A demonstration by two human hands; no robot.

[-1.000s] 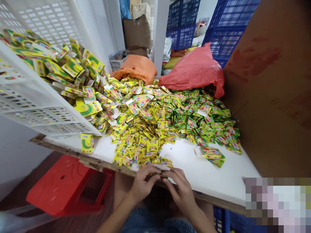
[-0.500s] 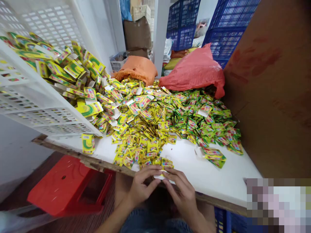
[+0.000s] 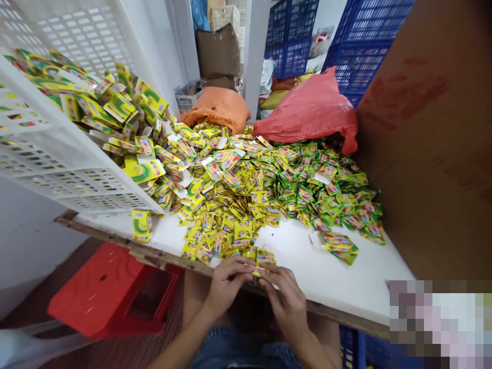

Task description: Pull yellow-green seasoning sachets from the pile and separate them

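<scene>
Both hands meet at the front edge of the white table (image 3: 292, 271). My left hand (image 3: 227, 284) and my right hand (image 3: 285, 292) pinch a small yellow box (image 3: 257, 271) between them, mostly covered by my fingers. Just beyond it lie yellow sachets (image 3: 219, 241), which run back into a heap. Green sachets (image 3: 330, 200) are piled to the right of them. One green-and-yellow box (image 3: 336, 243) with a raised white flap lies on the table to the right. Another yellow box (image 3: 142, 225) stands near the left edge.
A tipped white crate (image 3: 73, 169) at the left spills yellow boxes (image 3: 119, 107) onto the table. An orange sack (image 3: 217, 105) and a red bag (image 3: 307, 110) lie behind the heaps. A large cardboard box (image 3: 430, 143) walls the right side. A red stool (image 3: 96, 292) stands below left.
The white flap that showed between my fingers is no longer visible; the box now shows its yellow printed side. My hands stay in nearly the same place.
</scene>
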